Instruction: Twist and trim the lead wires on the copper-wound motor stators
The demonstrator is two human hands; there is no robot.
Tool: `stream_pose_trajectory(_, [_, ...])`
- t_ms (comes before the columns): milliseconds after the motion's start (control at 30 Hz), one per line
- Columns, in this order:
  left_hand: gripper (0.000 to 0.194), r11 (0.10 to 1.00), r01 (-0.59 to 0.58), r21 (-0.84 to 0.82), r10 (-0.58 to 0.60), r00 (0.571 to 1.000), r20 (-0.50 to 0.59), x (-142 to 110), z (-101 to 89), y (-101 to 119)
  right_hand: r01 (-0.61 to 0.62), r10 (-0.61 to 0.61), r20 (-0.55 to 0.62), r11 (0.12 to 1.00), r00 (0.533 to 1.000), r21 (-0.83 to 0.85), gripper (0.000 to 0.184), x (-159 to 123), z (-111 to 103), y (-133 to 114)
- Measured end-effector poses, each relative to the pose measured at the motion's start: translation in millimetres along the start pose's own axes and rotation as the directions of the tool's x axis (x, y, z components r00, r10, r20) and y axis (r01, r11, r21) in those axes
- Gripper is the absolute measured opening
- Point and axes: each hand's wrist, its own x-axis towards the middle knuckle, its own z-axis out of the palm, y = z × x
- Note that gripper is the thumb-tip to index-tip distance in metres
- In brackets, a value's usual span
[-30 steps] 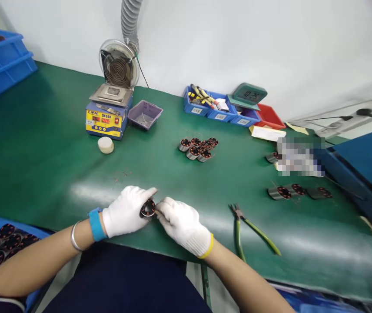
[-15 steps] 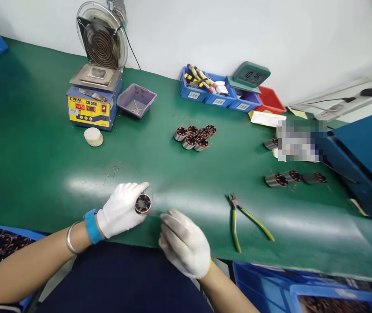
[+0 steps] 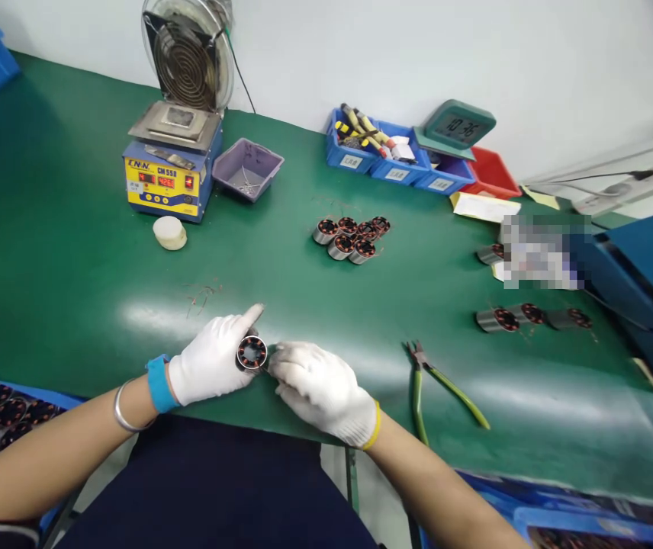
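While the left hand [image 3: 212, 367] grips a small round coil [image 3: 252, 353] just above the green mat [image 3: 75, 290], the right hand [image 3: 323, 389] pinches at its edge, fingertips together. Green-handled pliers [image 3: 435, 385] lie near. Behind, a yellow-and-blue unit [image 3: 166, 181] reads "CM 558"; a clock [image 3: 459, 126] shows 10:36.

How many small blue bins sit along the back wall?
3: the left blue bin holds yellow-handled tools, the middle one follows, the right one sits under the clock.
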Motion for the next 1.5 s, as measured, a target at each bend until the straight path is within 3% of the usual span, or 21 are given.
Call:
stream_pose_trajectory(67, [0.073,1.0,-0.007,-0.007,0.007,1.0,0.002,0.7,-0.7,-0.2,0.089,-0.089,-0.03,0.995,0.996,0.032,0.017,-1.1,-3.6,-1.0])
stream_pose_trajectory(133, [0.073,1.0,-0.001,-0.009,0.001,1.0,0.007,1.0,-0.3,-1.2,0.068,-0.071,0.043,0.995,0.997,0.075,0.015,1.4,-8.0,-2.2])
stream_pose_trajectory(200, [0.075,1.0,-0.004,-0.012,0.004,1.0,0.02,0.9,0.7,-2.1,-0.089,0.067,0.195,0.99,0.978,0.106,0.013,6.0,-14.2,-3.7])
stream_pose_trajectory(267, [0.077,1.0,-0.018,-0.016,0.019,0.999,0.045,0.6,1.6,-2.1,-0.26,0.23,0.344,0.965,0.91,0.041,0.011,11.1,-21.6,-6.8])
stream_pose_trajectory(333, [0.077,0.999,-0.026,-0.024,0.028,0.998,0.063,0.2,2.0,-1.4,-0.299,0.314,0.428,0.949,0.848,-0.105,0.009,16.3,-27.4,-12.4])
stream_pose_trajectory(433, [0.072,0.999,-0.024,-0.036,0.026,0.998,0.061,-0.6,2.5,-0.6,-0.217,0.345,0.451,0.925,0.823,-0.312,0.003,23.7,-28.1,-24.4])
stream_pose_trajectory(567, [0.071,0.997,-0.053,-0.051,0.055,0.998,0.031,-1.1,4.3,-1.8,-0.287,0.465,0.338,0.84,0.818,-0.46,0.021,33.3,-21.4,-30.9])
stream_pose_trajectory(667, [0.069,0.995,-0.081,-0.066,0.081,0.997,0.006,-0.7,4.8,-2.7,-0.175,0.323,0.427,0.92,0.844,-0.351,0.03,37.0,-24.9,-19.6])
stream_pose_trajectory(767, [0.068,0.995,-0.066,-0.079,0.068,0.997,0.029,0.1,3.3,-2.8,-0.114,0.205,0.544,0.974,0.813,-0.197,0.024,31.3,-35.3,-7.3])
stream_pose_trajectory(867, [0.071,0.994,-0.051,-0.095,0.057,0.997,0.059,0.8,1.4,-2.8,-0.226,0.264,0.507,0.965,0.82,-0.136,0.014,15.6,-39.6,-7.3])
stream_pose_trajectory(1000, [0.069,0.994,-0.05,-0.098,0.055,0.997,0.045,1.1,0.2,-2.1,-0.341,0.366,0.319,0.931,0.874,-0.133,0.013,-4.7,-24.0,-19.8])
stream_pose_trajectory(1100, [0.068,0.995,-0.035,-0.096,0.04,0.998,0.044,1.3,0.2,-1.8,-0.472,0.497,0.178,0.866,0.849,-0.166,0.022,-8.3,-7.6,-26.1])
stream_pose_trajectory(1267, [0.068,0.995,-0.039,-0.092,0.043,0.998,0.038,0.2,3.4,-3.8,-0.566,0.607,0.267,0.795,0.748,-0.219,0.014,4.1,3.2,-25.9])
stream_pose_trajectory(1367, [0.066,0.993,-0.022,-0.12,0.028,0.999,0.044,-2.4,3.5,-3.1,-0.658,0.645,0.319,0.749,0.694,-0.084,0.009,10.0,2.4,-22.3])
stream_pose_trajectory(1433, [0.071,0.976,0.048,-0.213,-0.039,0.998,0.047,-4.3,-1.2,-0.6,-0.7,0.65,0.321,0.712,0.689,0.061,0.01,10.6,-0.2,-20.6])
stream_pose_trajectory(1500, [0.087,0.885,0.18,-0.43,-0.159,0.984,0.084,-5.2,-10.8,2.6,-0.682,0.628,0.277,0.707,0.727,0.188,0.013,9.7,-4.5,-20.5])
